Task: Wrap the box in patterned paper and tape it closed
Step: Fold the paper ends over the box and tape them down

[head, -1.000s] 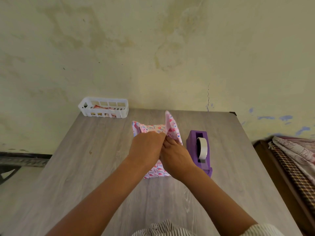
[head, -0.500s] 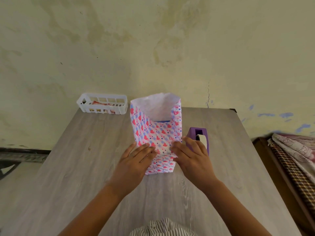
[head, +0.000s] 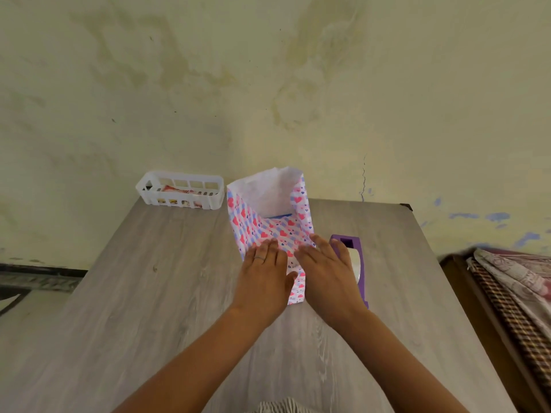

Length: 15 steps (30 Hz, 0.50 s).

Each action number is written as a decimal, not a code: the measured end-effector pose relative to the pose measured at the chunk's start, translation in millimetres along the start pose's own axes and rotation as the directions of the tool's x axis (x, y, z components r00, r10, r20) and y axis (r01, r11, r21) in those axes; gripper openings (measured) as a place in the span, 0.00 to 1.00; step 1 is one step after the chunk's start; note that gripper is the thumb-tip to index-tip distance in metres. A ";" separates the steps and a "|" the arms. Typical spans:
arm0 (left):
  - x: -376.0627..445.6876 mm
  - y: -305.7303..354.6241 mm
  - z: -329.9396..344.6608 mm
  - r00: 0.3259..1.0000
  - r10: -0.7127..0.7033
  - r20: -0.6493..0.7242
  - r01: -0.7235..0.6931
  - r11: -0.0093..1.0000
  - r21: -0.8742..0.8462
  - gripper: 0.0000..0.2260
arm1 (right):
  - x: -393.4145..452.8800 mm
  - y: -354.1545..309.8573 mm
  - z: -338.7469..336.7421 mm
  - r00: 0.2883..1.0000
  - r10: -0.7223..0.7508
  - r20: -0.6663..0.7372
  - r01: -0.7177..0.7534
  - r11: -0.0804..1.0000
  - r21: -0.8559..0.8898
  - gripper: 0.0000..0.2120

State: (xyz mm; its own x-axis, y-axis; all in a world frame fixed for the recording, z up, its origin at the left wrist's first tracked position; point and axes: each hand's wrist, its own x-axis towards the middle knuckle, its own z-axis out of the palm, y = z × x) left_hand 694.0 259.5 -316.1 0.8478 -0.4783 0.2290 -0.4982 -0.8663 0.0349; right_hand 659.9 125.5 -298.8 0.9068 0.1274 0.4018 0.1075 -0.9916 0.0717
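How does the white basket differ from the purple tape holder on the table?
The white basket is slatted, standing uncovered at the table's far edge; the purple tape holder is solid, nearer, partly hidden behind the right hand. Basket holds packets; holder holds a tape roll. Both rest on the table.

Box [head: 277, 215] mostly hidden under paper [head: 269, 226]; basket [head: 179, 192] contents unclear.

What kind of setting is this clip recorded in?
Probably a room in a home, not a workshop: a stained, cracked plaster wall, a plain wooden table pushed against it, and folded bedding stacked at the right edge.
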 end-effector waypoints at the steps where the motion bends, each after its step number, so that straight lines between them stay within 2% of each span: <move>1: -0.4 -0.2 3.2 1.000 0.007 -0.011 -0.008 1.000 -0.027 0.25 | 9.3 1.1 -8.2 0.999 -0.001 -0.039 0.003 0.999 0.054 0.25; 3: -1.6 -0.8 7.8 1.000 0.022 -0.006 -0.023 0.998 -0.063 0.26 | 35.9 4.8 -23.1 0.990 0.000 -0.143 0.018 0.992 0.124 0.24; 5: -5.1 1.9 4.4 0.999 0.011 0.033 -0.007 0.995 -0.102 0.27 | 68.7 6.0 -35.6 0.984 0.000 -0.176 0.017 0.995 0.095 0.23; 8: -7.4 7.5 8.2 1.000 -0.014 0.010 0.015 0.997 -0.071 0.28 | 115.9 4.9 -42.8 0.999 0.033 0.007 -0.033 0.999 0.034 0.25; 10: -8.2 10.6 4.5 0.998 -0.055 0.012 0.056 0.996 -0.065 0.28 | 139.0 2.0 -42.1 0.991 0.080 0.110 -0.082 0.996 0.020 0.21; 12: -6.9 11.9 4.1 0.999 -0.050 0.021 0.051 0.996 -0.068 0.29 | 149.0 -2.1 -43.9 0.989 0.100 0.111 -0.100 0.995 0.000 0.11; 15: -3.6 8.2 4.2 0.999 -0.054 -0.007 0.053 0.998 -0.045 0.29 | 134.2 -3.9 -46.0 0.998 0.056 -0.009 -0.056 0.998 -0.039 0.07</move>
State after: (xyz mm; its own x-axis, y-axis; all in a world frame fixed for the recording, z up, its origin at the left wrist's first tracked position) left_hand 687.6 253.5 -320.7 0.8720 -0.4303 0.2335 -0.4601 -0.8832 0.0907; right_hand 762.5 147.4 -203.1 0.9079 0.0722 0.4130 0.0407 -0.9956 0.0847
